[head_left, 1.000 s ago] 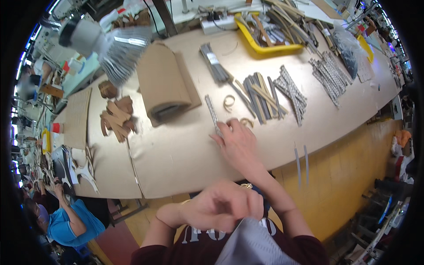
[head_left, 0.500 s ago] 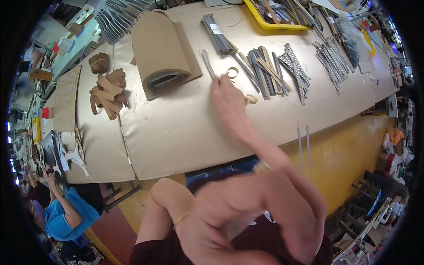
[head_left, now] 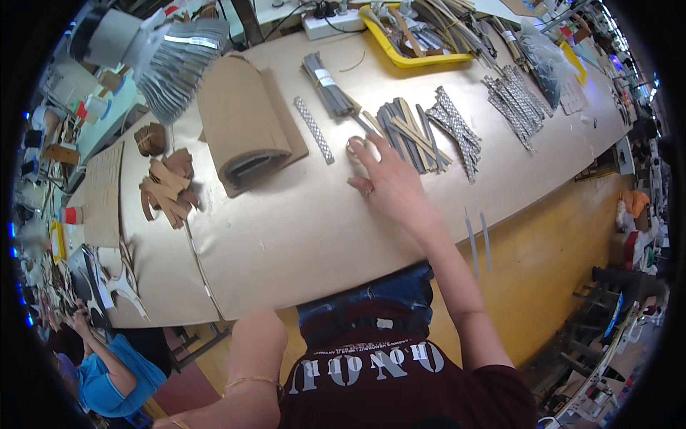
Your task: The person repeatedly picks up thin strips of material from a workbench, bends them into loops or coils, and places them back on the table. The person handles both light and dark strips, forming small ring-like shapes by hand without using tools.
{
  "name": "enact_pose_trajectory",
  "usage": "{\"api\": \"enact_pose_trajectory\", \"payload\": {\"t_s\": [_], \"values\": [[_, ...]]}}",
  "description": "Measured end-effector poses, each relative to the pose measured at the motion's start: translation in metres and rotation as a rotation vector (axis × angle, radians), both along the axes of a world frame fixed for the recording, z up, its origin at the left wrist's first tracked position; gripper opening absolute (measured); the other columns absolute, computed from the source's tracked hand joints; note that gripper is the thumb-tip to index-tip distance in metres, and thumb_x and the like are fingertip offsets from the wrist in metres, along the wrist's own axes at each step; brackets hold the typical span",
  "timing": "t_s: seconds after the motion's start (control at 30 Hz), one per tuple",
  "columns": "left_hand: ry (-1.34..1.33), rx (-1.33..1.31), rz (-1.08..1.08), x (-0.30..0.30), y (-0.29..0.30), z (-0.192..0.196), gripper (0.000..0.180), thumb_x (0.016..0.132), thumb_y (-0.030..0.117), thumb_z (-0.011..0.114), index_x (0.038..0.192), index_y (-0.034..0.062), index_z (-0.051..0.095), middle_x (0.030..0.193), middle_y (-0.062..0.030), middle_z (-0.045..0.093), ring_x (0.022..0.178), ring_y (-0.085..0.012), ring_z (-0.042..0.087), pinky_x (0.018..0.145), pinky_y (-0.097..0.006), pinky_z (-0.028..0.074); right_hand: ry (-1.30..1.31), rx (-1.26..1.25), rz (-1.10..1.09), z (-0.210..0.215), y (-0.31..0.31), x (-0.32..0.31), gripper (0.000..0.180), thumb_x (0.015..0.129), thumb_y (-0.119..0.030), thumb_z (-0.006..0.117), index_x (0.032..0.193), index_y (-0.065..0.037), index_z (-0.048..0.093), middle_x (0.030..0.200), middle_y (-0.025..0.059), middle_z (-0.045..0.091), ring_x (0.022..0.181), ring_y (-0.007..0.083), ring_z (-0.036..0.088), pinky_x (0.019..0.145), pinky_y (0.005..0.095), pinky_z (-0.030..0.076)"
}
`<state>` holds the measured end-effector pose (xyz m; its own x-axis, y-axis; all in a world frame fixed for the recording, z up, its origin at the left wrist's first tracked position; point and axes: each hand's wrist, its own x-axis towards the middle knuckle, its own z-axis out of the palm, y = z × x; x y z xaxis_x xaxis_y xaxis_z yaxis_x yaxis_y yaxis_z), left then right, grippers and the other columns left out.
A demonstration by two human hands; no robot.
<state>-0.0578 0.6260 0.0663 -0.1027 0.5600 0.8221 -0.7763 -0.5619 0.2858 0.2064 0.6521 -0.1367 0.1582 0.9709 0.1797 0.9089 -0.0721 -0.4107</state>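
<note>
My right hand (head_left: 389,182) lies flat on the brown paper-covered table (head_left: 300,236) with its fingers spread, and nothing is gripped. Its fingertips rest at a small pale ring (head_left: 355,144). Just beyond the fingers lies a loose pile of grey and tan strips (head_left: 409,132). A single patterned strip (head_left: 314,129) lies apart, to the left of the hand. My left hand is out of view; only the bent left arm with a thin bracelet (head_left: 250,382) shows at the lower edge.
A curled stack of brown card (head_left: 243,129) lies to the left, with brown cut pieces (head_left: 168,187) beyond it. A tied bundle of dark strips (head_left: 325,75), patterned strips (head_left: 454,129) and a yellow tray (head_left: 407,53) lie farther back. A person in blue (head_left: 107,372) sits lower left.
My left hand, raised close before the camera earlier, has dropped out of view. My right hand has left the patterned strip and moved right to the small ring.
</note>
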Motion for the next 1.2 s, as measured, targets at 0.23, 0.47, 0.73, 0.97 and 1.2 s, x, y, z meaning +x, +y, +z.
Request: {"api": "enact_pose_trajectory", "payload": {"t_s": [0.23,0.47,0.73,0.97,1.2], "values": [[0.075,0.038,-0.123,-0.022,0.009,-0.05,0.024,0.091,0.017,0.06,0.112,0.0095,0.069,0.112,-0.0018,0.07,0.095,-0.0146,0.065,0.077,-0.031,0.044,0.105,0.061,-0.069,-0.044,-0.009,-0.023,0.015,0.095,-0.02,0.059,0.094,-0.005,0.057,0.097,0.015,0.058,0.07,0.0347,0.064,0.057,0.044,0.053],[0.947,-0.069,-0.617,0.005,0.022,-0.068,0.035,0.083,0.012,0.065,0.118,0.0065,0.064,0.118,-0.0103,0.066,0.106,-0.0267,0.061,0.089,-0.04,0.043,0.119,0.184,0.236,-0.034,0.022,-0.086,0.025,0.091,-0.029,0.063,0.099,-0.005,0.061,0.098,0.0122,0.059,0.092,0.0297,0.062,0.076,0.0415,0.05],[1.885,0.335,0.951,0.051,0.111,-0.125,0.051,0.078,0.005,0.066,0.129,0.0082,0.06,0.142,-0.0158,0.05,0.133,-0.0343,0.045,0.111,-0.047,0.032,0.029,0.378,-0.321,0.011,-0.012,-0.001,0.025,0.087,-0.03,0.069,0.098,-0.008,0.066,0.103,0.0075,0.063,0.101,0.0259,0.058,0.087,0.0407,0.043],[1.821,0.358,0.918,0.029,0.159,-0.158,0.041,0.084,-0.007,0.056,0.122,0.0079,0.064,0.145,-0.0107,0.05,0.141,-0.0319,0.037,0.115,-0.047,0.03,-0.069,0.14,-0.76,0.004,-0.062,0.097,0.024,0.087,-0.026,0.07,0.103,-0.008,0.068,0.103,0.0097,0.061,0.1,0.0254,0.057,0.085,0.0394,0.04],[1.803,0.197,0.738,0.009,0.128,-0.126,0.032,0.084,-0.003,0.061,0.114,0.0038,0.068,0.136,-0.0119,0.058,0.135,-0.033,0.046,0.11,-0.045,0.037,-0.136,0.168,-0.713,-0.006,-0.059,0.101,0.016,0.089,-0.022,0.068,0.097,-0.009,0.068,0.098,0.007,0.062,0.096,0.0247,0.057,0.084,0.0393,0.037]]}}
